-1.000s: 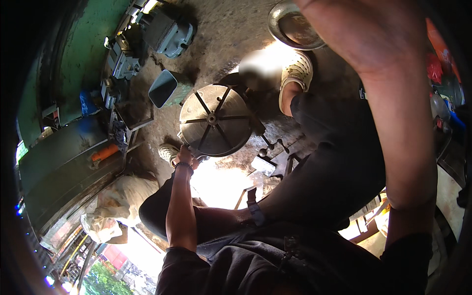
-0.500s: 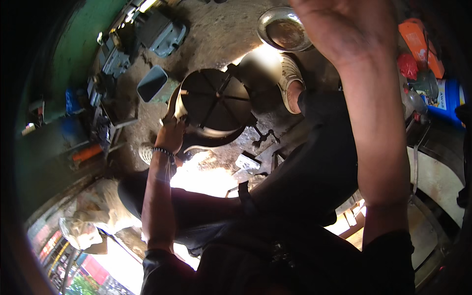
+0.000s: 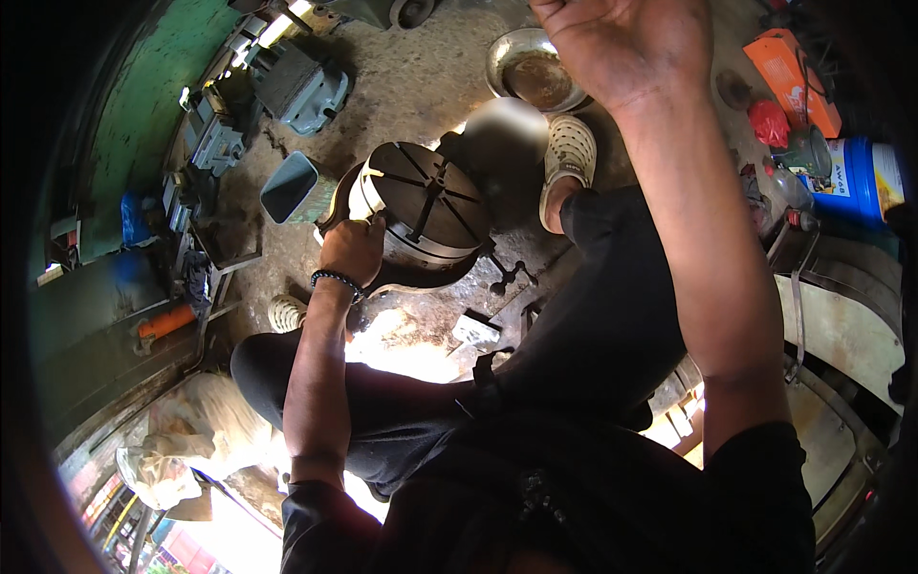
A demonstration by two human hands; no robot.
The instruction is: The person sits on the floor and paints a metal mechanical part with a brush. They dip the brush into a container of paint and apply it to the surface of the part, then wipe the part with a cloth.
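Note:
A round slotted rotary table [image 3: 406,177] stands on the floor in front of me, its dark top face tilted and its pale side wall showing. At its near left rim is my left hand [image 3: 351,247], fingers curled closed against the edge; a beaded bracelet circles that wrist. The grip's underside is hidden. A crank handle [image 3: 513,277] sticks out at the table's lower right. Raised high at the upper right, my right hand [image 3: 631,48] shows its palm, apart from the table and holding nothing visible. Its fingertips run past the top edge of the picture.
Left of the rotary table stands an open square-mouthed grey-green container [image 3: 292,182], with a grey machine vise [image 3: 311,91] beyond. A metal basin [image 3: 497,72] lies past my right foot [image 3: 564,163]. An orange case [image 3: 789,81] and blue bucket [image 3: 865,182] stand at the right.
The rotary table's top now leans more, exposing more of its side wall. My left hand has shifted slightly right and up along the rim. My right hand appears farther left; the view has shifted too.

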